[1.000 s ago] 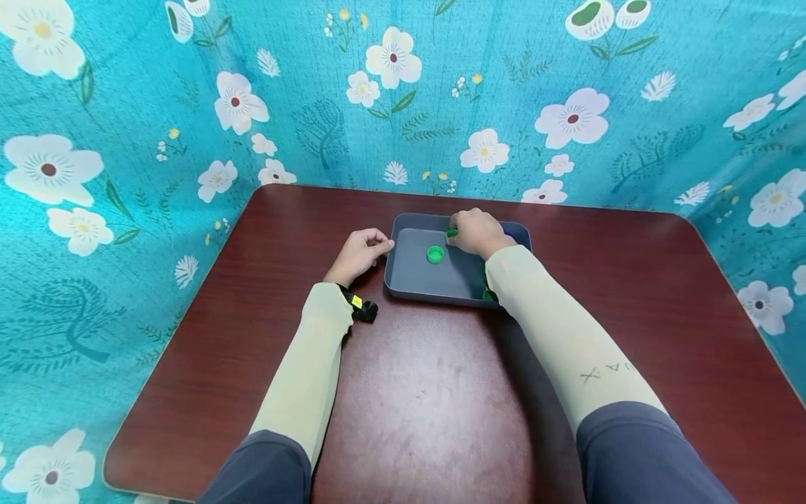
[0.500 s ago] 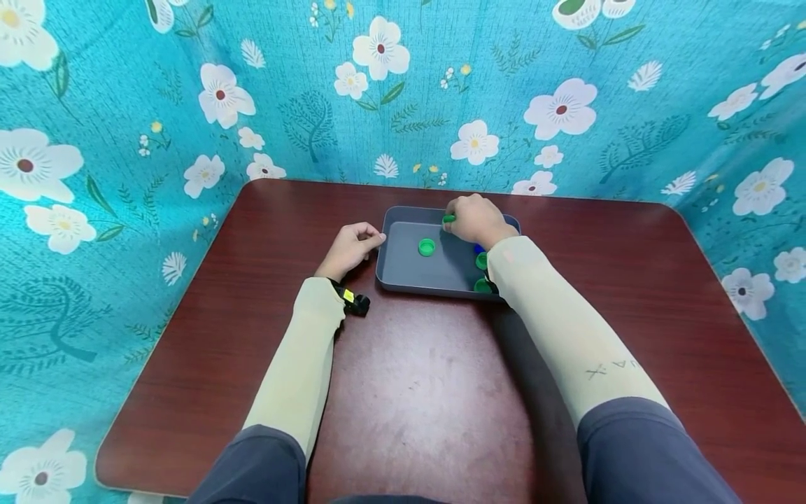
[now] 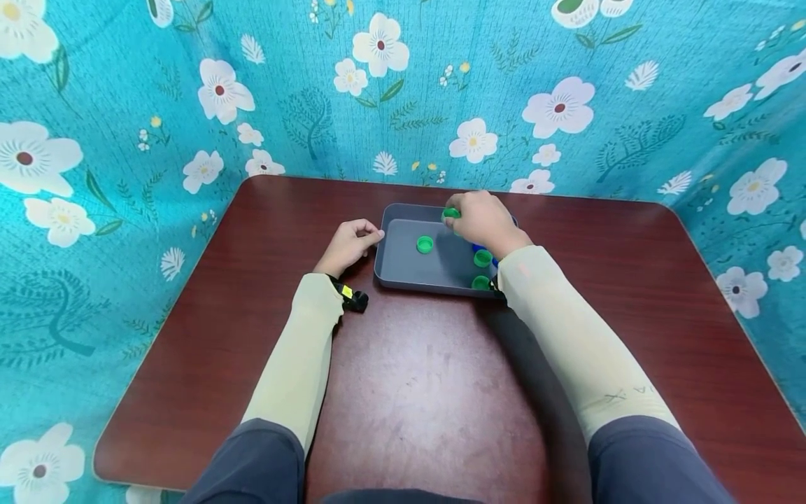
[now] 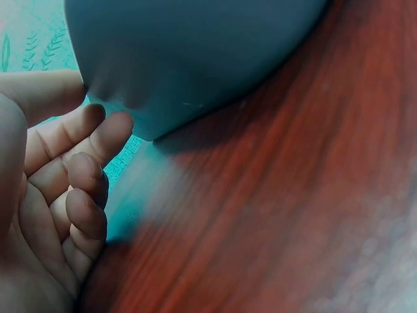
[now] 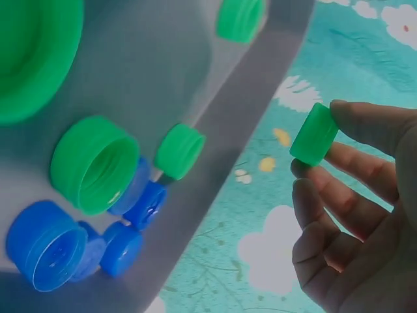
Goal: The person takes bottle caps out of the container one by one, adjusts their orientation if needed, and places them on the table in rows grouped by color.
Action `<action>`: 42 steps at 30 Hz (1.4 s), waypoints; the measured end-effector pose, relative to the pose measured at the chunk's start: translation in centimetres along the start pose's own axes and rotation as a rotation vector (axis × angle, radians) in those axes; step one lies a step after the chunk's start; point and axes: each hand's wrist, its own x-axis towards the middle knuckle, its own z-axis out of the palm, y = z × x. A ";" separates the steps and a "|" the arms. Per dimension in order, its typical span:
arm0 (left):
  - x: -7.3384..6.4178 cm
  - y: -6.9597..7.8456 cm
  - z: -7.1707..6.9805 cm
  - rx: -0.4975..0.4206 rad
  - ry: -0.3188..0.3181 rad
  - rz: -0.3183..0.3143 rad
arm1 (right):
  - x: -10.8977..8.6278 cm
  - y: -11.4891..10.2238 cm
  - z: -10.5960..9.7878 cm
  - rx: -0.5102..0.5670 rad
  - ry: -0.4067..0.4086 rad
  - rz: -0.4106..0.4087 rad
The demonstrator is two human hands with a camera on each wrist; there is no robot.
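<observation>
My right hand (image 3: pixel 481 220) pinches a green bottle cap (image 5: pixel 315 134) between thumb and fingers, raised over the far side of the grey tray (image 3: pixel 403 269). In the right wrist view, green caps (image 5: pixel 179 151) and blue caps (image 5: pixel 122 249) of differing sizes lie in the tray. One green cap (image 3: pixel 425 244) sits by itself near the tray's middle; another (image 3: pixel 481 283) is at the near edge. My left hand (image 3: pixel 348 245) is at the tray's left side, its thumb (image 4: pixel 45 91) at the rim and its curled fingertips close against the outer wall.
The tray stands toward the back of a dark red-brown wooden table (image 3: pixel 415 392). A blue flowered cloth (image 3: pixel 283 84) hangs behind and beside the table. A black wrist device (image 3: pixel 355 299) sits on the left wrist.
My right hand has lifted slightly with the green cap and moved a little to the right, the cap tilting so its open side shows. My left hand stays at the tray's edge.
</observation>
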 end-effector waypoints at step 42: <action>0.2 -0.2 0.0 0.005 0.001 0.005 | -7.8 -7.1 6.5 -0.039 0.066 -0.354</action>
